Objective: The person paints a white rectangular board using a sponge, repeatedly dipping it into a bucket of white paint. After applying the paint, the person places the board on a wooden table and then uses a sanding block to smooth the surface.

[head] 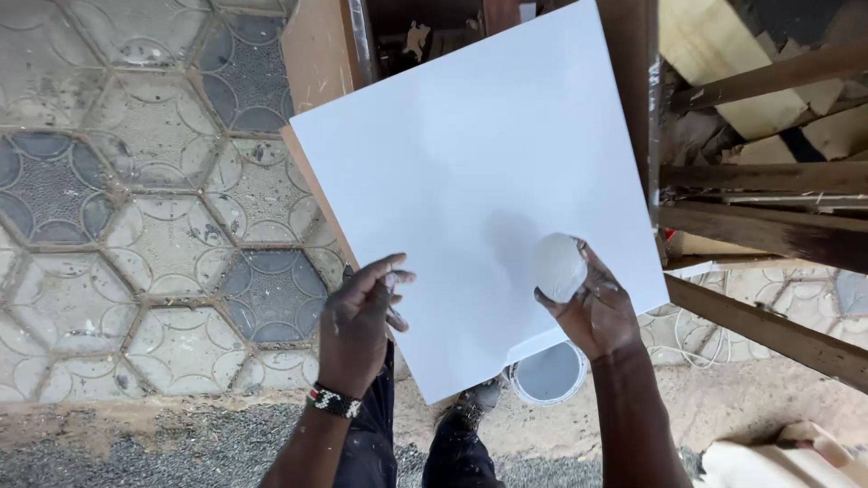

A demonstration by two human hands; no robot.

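Observation:
A large white painted board (470, 163) lies tilted in front of me, resting on a brown wooden piece. My right hand (592, 303) is closed around a round white pad (558, 265) and presses it on the board's lower right part. My left hand (357, 321) rests at the board's lower left edge, fingers slightly spread, thumb and fingertips touching the surface. It wears a beaded wristband (333, 400). Both hands carry white smears.
A white bucket (548, 373) of pale paint stands on the ground under the board's lower corner. Rough wooden beams (768, 226) and planks crowd the right side. Hexagon-patterned paving (154, 208) covers the left. My dark trousers and shoe (470, 411) show below.

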